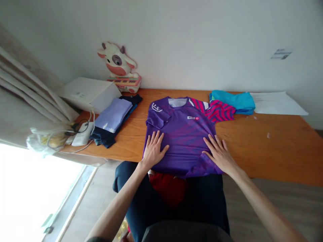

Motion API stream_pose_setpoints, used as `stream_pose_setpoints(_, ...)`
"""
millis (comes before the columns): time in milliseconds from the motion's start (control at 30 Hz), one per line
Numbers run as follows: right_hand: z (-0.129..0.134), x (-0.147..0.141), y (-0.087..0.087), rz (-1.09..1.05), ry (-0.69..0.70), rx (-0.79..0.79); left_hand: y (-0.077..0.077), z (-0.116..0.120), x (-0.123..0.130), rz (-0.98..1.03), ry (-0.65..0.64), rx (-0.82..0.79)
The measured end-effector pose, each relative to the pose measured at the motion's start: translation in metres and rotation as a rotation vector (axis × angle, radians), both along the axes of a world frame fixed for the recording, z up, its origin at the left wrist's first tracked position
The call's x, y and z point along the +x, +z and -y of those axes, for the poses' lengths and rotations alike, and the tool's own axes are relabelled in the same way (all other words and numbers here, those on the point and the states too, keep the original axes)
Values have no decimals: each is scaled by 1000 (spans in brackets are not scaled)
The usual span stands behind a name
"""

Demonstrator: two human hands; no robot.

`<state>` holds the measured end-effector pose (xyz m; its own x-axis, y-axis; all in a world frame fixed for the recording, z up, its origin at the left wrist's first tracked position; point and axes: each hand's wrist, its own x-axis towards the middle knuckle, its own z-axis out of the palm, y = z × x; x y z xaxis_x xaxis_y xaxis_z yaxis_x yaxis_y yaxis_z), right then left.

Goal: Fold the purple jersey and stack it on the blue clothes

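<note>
Item: purple jersey (183,134), short-sleeved, white logo on one shoulder, small white and red badge on the chest.
Position: centre of the frame, spread front-up on the wooden table (264,151), collar toward the wall, hem hanging just over the near edge.
Sleeves: the sleeve at frame left is folded in over the body; the sleeve at frame right, striped pink and purple, lies flat toward the upper right.
Left hand (153,149): released, palm down, fingers spread, flat on the lower left part of the jersey; grasps nothing.
Right hand (220,154): released, palm down, fingers spread, flat on the lower right part of the jersey near a turned-up corner of the hem; grasps nothing.
Turquoise garment (234,101): folded, upper right of centre, touching the striped sleeve.
White paper (276,102): flat, upper right, just beside the turquoise garment.
Folded stack (113,117): lilac piece on dark navy cloth, left of the jersey, apart from it.
White box (88,93): upper left, just beside the stack.
Cow toy (119,67): against the wall, upper left of centre, with a small keyboard base.
Charger and cables (82,132): far left edge of the table, by the curtain (22,94).
Red cloth (169,188): on the person's lap, lower centre, below the hem.
</note>
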<state>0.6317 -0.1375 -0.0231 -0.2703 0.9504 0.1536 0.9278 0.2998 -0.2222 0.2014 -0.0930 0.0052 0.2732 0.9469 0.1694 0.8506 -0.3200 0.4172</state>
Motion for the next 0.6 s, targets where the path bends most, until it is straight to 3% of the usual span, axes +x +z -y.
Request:
stream_pose_setpoints(100,29,8,20,-94,65,57,9,25,-19,225,8,32)
stream_pose_setpoints(167,52,11,34,-204,154,57,10,51,-29,441,115,64)
stream_pose_setpoints(300,93,7,39,-215,275,-60,-5,115,-24,1001,636,115)
stream_pose_setpoints(367,99,2,31,-133,296,-65,-18,141,-8,1208,784,109)
stream_pose_setpoints(467,93,-1,18,-31,306,-45,-37,155,16,1244,827,114)
stream_pose_setpoints(600,86,9,14,34,314,-44,-63,140,16,1189,927,99)
